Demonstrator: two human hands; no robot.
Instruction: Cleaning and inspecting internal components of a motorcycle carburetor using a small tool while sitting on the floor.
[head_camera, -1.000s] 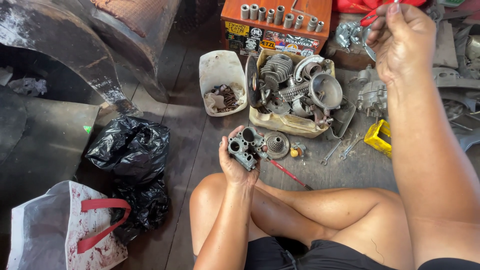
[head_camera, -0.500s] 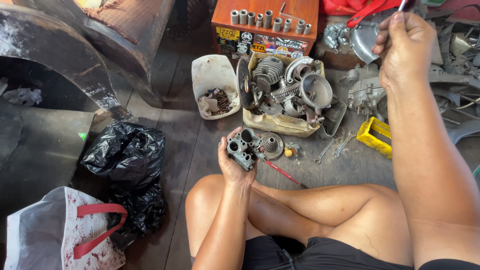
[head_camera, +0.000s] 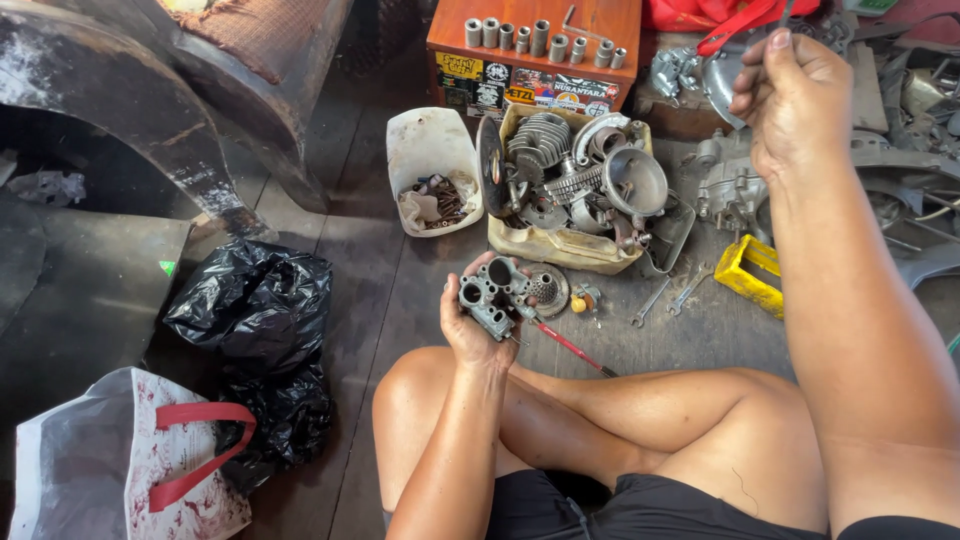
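The person wears black shorts (head_camera: 640, 505); both arms and legs are bare, with no sleeves, gloves, or jewellery.

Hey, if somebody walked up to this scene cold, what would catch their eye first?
Probably the grey metal carburetor body that the left hand holds above the crossed legs, in the middle. Just behind it on the wooden floor sits a tan tub heaped with finned engine parts, with an orange box of sockets further back. The right hand is raised at upper right, pinching something thin.
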